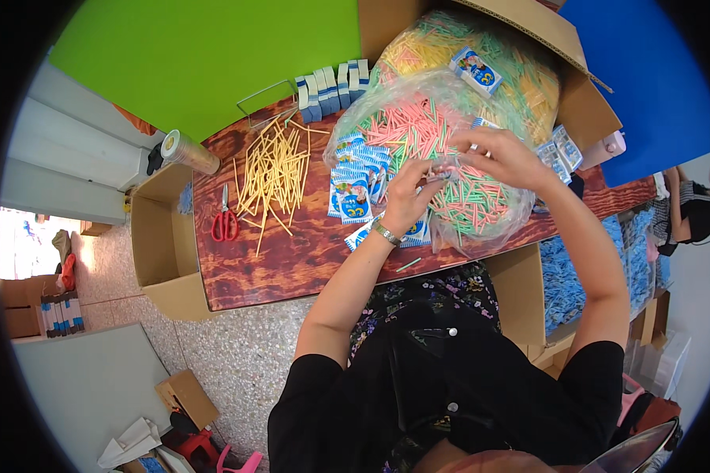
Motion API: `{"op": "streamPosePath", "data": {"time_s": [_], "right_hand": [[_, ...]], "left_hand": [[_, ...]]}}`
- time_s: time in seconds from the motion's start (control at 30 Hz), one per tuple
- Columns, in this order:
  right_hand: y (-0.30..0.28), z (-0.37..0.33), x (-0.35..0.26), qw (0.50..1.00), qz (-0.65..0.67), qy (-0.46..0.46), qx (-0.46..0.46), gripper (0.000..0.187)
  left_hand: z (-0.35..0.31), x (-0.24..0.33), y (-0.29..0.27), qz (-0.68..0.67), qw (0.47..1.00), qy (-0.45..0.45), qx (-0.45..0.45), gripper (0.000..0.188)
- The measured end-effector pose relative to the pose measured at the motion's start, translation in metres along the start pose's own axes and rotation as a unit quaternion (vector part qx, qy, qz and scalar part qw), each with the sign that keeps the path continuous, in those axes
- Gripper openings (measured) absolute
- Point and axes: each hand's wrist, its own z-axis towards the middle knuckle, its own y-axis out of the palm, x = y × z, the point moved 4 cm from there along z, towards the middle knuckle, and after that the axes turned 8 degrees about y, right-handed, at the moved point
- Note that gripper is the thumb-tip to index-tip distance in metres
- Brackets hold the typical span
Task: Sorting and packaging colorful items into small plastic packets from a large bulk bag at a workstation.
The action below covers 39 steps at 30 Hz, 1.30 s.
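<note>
While one green stick (409,266) is lying at the table's (244,277) near edge, the left hand (406,197) and right hand (501,158) are hovering, fingers bent, over one clear bag (497,243) of pink-and-green sticks (469,209); whether they're gripping anything cannot be told. One scissors pair (225,225) is resting near the left edge, one carton (598,110) standing at the far.

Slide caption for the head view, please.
Left hand and right hand close together over a clear plastic bag of short pink and green sticks on a red-brown table.
</note>
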Motion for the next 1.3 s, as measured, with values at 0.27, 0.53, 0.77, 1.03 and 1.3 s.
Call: {"op": "streamPosePath", "data": {"time_s": [0.27,0.53,0.77,1.03,1.3], "right_hand": [[0.041,-0.003,-0.014,0.984,-0.021,-0.087,0.157,0.013],[0.111,0.002,0.045,0.995,-0.009,0.007,0.104,0.024],[0.151,0.029,0.039,0.958,-0.246,0.095,0.111,0.03],[0.138,0.027,0.047,0.954,-0.265,0.052,0.131,0.019],[0.096,-0.019,-0.002,0.994,0.01,-0.052,0.096,0.016]], "left_hand": [[-0.008,0.009,-0.024,0.017,0.998,-0.043,0.038,0.033],[-0.068,-0.023,-0.15,0.159,0.959,-0.227,-0.059,0.018],[-0.093,-0.078,-0.168,0.23,0.927,-0.183,-0.231,0.023],[-0.063,-0.014,-0.139,0.444,0.89,-0.074,-0.076,0.043],[-0.045,0.004,-0.05,0.136,0.96,-0.148,-0.195,0.025]]}}
